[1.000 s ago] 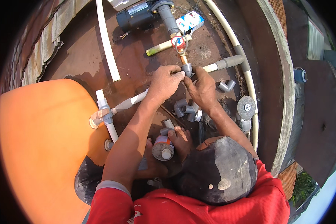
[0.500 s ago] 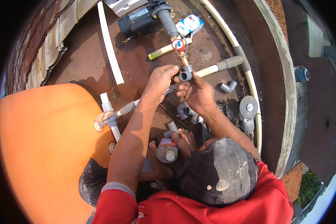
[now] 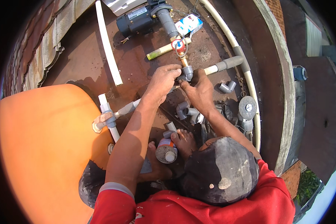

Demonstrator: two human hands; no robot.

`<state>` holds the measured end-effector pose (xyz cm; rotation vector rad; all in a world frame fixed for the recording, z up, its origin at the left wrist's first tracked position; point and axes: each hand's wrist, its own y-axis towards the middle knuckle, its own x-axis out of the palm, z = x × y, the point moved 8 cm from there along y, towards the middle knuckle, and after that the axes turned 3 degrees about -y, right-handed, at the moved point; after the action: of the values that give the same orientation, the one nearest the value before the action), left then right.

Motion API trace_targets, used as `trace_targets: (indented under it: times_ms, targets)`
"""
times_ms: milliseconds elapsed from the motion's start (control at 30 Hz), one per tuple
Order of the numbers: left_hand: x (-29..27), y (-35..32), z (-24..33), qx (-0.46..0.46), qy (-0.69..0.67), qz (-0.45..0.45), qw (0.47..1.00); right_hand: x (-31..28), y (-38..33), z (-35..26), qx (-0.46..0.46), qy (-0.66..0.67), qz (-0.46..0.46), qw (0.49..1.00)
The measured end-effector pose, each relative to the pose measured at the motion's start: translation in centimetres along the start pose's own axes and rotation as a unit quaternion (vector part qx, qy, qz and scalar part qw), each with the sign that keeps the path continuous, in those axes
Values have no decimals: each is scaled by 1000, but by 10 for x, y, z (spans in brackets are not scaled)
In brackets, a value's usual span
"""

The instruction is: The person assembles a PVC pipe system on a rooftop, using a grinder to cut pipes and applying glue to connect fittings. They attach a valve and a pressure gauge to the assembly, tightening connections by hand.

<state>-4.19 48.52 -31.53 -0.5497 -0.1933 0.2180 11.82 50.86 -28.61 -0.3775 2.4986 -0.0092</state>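
A grey pipe elbow (image 3: 188,72) sits at the near end of the brass fitting (image 3: 184,61) below a red-rimmed round gauge or valve dial (image 3: 178,45). On its left side, my left hand (image 3: 163,81) pinches the elbow with thumb and forefinger. My right hand (image 3: 201,91) closes on it from the right and below, its thumb pressed across the near side. The elbow's open mouth is mostly hidden by my fingers. Beyond the fitting, a grey pipe (image 3: 167,24) leads up to a dark electric pump (image 3: 138,20).
Loose grey elbows (image 3: 190,112) lie near my feet, beside a round can (image 3: 167,151). An angle grinder (image 3: 247,110) rests at right. A large orange tank (image 3: 44,142) fills the left. Cream pipes (image 3: 109,44) and a blue-white box (image 3: 189,24) lie farther off.
The elbow has been turned, so its open mouth no longer faces up at me. My right hand has rolled over from palm up, its thumb coming across the near side.
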Motion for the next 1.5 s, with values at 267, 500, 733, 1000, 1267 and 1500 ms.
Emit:
trace_targets:
  times_ms: [267, 500, 733, 1000, 1267, 1500]
  targets:
    - [-1, -3, 14, 71, 40, 56, 995, -5, 5, 12, -33, 10, 14, 999]
    - [23, -14, 16, 45, 43, 50, 997, -3, 4, 24, 106, 331, -64, 936]
    - [13, 4, -6, 3, -101, 64, 993, -32, 21, 11, -4, 78, -54, 995]
    - [21, 30, 6, -32, -273, -69, 959, -18, 38, 31, 122, 305, -218, 919]
    - [11, 42, 0, -11, -234, -85, 969, -19, 34, 23, 49, 86, -231, 968]
    - [28, 36, 7, -31, -312, -203, 928, 13, 31, 26, 204, 351, -206, 890]
